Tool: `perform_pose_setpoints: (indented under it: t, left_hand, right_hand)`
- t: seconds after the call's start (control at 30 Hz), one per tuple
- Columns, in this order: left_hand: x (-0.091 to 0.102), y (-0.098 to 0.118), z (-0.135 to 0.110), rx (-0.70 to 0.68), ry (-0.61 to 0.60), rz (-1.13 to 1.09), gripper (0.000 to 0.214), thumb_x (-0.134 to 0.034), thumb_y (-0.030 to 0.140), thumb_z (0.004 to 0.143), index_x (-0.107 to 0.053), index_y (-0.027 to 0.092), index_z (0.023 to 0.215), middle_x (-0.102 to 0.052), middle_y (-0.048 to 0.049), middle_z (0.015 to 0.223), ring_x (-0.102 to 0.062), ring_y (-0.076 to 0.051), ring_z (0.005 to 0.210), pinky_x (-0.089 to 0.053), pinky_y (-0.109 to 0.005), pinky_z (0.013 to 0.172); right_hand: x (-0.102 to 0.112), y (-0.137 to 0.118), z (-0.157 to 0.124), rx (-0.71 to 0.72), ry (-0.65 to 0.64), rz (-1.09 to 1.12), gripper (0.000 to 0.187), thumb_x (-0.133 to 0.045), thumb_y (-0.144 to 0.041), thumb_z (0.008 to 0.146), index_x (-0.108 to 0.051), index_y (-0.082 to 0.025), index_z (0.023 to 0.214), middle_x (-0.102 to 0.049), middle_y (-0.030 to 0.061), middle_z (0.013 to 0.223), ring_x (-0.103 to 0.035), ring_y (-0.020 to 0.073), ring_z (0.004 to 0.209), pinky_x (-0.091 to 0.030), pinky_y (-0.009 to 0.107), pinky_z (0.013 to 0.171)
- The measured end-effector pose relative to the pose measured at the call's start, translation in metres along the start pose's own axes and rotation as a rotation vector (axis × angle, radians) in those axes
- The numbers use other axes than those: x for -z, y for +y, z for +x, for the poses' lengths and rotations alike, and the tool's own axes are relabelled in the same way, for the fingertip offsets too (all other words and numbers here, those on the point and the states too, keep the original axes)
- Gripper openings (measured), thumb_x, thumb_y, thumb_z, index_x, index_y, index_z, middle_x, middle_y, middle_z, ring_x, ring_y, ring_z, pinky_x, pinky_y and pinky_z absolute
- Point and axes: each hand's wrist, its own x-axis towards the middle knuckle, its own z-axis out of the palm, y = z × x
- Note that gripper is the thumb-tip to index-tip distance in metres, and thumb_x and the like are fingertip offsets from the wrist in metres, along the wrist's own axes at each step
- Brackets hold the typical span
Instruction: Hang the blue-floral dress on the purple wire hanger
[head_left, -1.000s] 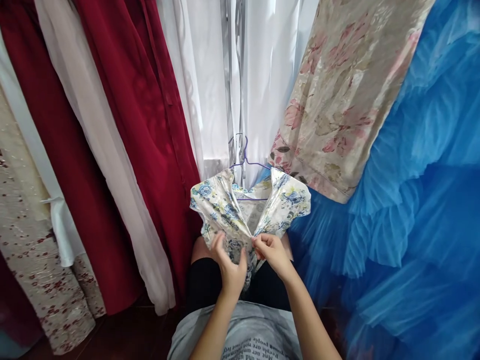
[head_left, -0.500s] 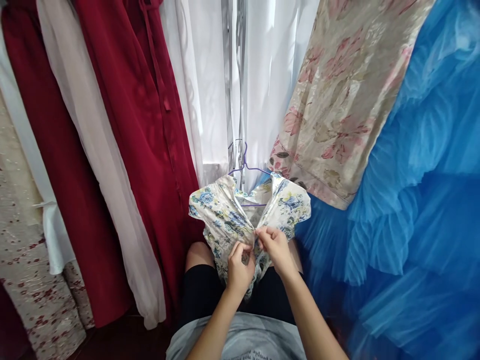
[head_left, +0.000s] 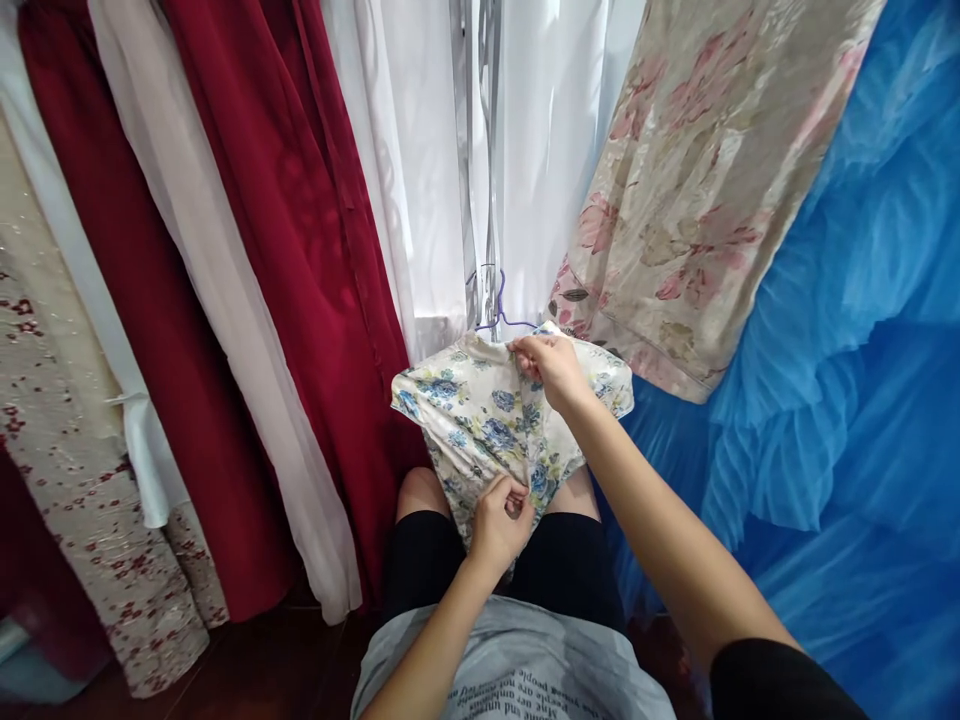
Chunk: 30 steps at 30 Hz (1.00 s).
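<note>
Garment (head_left: 480,425) on hanger (head_left: 501,314), right hand (head_left: 551,370) pinching neckline (head_left: 491,350), left hand (head_left: 501,522) pinching below

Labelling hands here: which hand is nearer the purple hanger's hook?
Right: the right hand is just below the purple hanger's hook, the left hand farther down the blue-flowered garment.

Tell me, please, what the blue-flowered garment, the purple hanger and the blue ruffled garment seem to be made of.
Blue-flowered garment: thin printed fabric with a faint sheen, perhaps satin or a cotton blend, as it creases softly.
Purple hanger: probably smooth coated wire, judging by its slim bent hook.
Blue ruffled garment: likely tulle, softly matte, given its gauzy gathered layers.
</note>
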Motion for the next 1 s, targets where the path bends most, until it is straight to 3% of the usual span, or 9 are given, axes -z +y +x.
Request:
perform_pose_setpoints:
  t: [0.1,0.27,0.37,0.43,0.53,0.63,0.77,0.9,1.0]
  left_hand:
    - [0.013,0.011,0.016,-0.022,0.013,-0.043,0.005,-0.060,0.020,0.090,-0.065,0.021,0.090,-0.067,-0.0046,0.087,-0.065,-0.019,0.078,-0.049,-0.029,0.071]
    - [0.057,0.064,0.098,-0.228,0.217,-0.099,0.034,-0.050,0.031,0.101,-0.055,0.023,0.134,-0.069,-0.0052,0.096,-0.065,-0.016,0.082,-0.051,-0.030,0.080]
    - [0.078,0.094,0.142,-0.351,0.100,0.060,0.020,-0.052,0.028,0.100,-0.065,0.021,0.114,-0.069,-0.0033,0.090,-0.063,-0.016,0.079,-0.049,-0.028,0.075]
    - [0.085,0.109,0.156,-0.393,0.034,0.185,0.012,-0.055,0.025,0.098,-0.065,0.019,0.095,-0.067,-0.0022,0.082,-0.062,-0.016,0.076,-0.047,-0.028,0.071]
    - [0.088,0.124,0.162,-0.431,0.061,0.292,0.012,-0.056,0.023,0.096,-0.062,0.019,0.087,-0.065,-0.0017,0.078,-0.061,-0.016,0.074,-0.044,-0.028,0.069]
    - [0.093,0.129,0.169,-0.450,0.147,0.264,0.011,-0.057,0.022,0.095,-0.061,0.019,0.085,-0.065,-0.0010,0.076,-0.060,-0.016,0.072,-0.043,-0.028,0.069]
    - [0.124,0.103,0.194,-0.380,0.362,0.060,0.012,-0.062,0.025,0.091,-0.062,0.018,0.081,-0.064,0.0004,0.071,-0.060,-0.014,0.069,-0.043,-0.025,0.067]
    - [0.164,0.040,0.210,-0.153,0.578,-0.251,0.012,-0.063,0.018,0.082,-0.062,0.015,0.070,-0.056,0.0025,0.063,-0.054,-0.012,0.063,-0.041,-0.021,0.063]
    - [0.174,-0.006,0.197,0.096,0.818,-0.666,0.013,-0.061,0.014,0.079,-0.056,0.016,0.067,-0.049,0.0044,0.062,-0.048,-0.010,0.060,-0.039,-0.018,0.061]
  right_hand:
    - [0.003,0.005,-0.014,0.022,-0.036,-0.006,0.015,-0.063,-0.030,0.072,-0.064,-0.015,0.069,-0.048,-0.0054,0.045,-0.034,0.0076,0.042,-0.023,0.023,0.043]
    - [0.005,0.008,-0.033,0.075,-0.059,-0.053,0.014,-0.063,-0.028,0.076,-0.062,-0.017,0.067,-0.047,-0.0065,0.044,-0.037,0.0077,0.042,-0.026,0.022,0.045]
    - [0.008,0.002,-0.034,0.127,-0.091,-0.114,0.017,-0.063,-0.029,0.079,-0.062,-0.017,0.067,-0.050,-0.0053,0.046,-0.040,0.0082,0.043,-0.029,0.022,0.046]
    - [0.010,0.000,-0.032,0.171,-0.106,-0.146,0.020,-0.064,-0.033,0.082,-0.061,-0.017,0.070,-0.052,-0.0046,0.048,-0.041,0.0085,0.044,-0.030,0.023,0.047]
    - [0.009,0.012,-0.029,0.222,-0.050,-0.199,0.024,-0.065,-0.038,0.082,-0.058,-0.018,0.071,-0.050,-0.0054,0.050,-0.038,0.0083,0.044,-0.027,0.023,0.046]
    - [0.004,0.038,-0.035,0.182,0.044,-0.304,0.023,-0.065,-0.035,0.078,-0.054,-0.019,0.065,-0.044,-0.0065,0.049,-0.033,0.0077,0.044,-0.022,0.023,0.045]
    - [0.003,0.071,-0.060,0.027,0.082,-0.266,0.022,-0.063,-0.036,0.075,-0.053,-0.019,0.063,-0.038,-0.0081,0.047,-0.027,0.0073,0.043,-0.019,0.024,0.045]
    - [0.004,0.085,-0.089,-0.007,0.104,-0.139,0.022,-0.064,-0.036,0.076,-0.052,-0.020,0.066,-0.036,-0.0094,0.047,-0.026,0.0068,0.043,-0.017,0.023,0.045]
    - [0.001,0.092,-0.101,-0.036,0.050,-0.080,0.020,-0.064,-0.031,0.077,-0.053,-0.020,0.065,-0.038,-0.0091,0.046,-0.028,0.0068,0.042,-0.019,0.022,0.044]
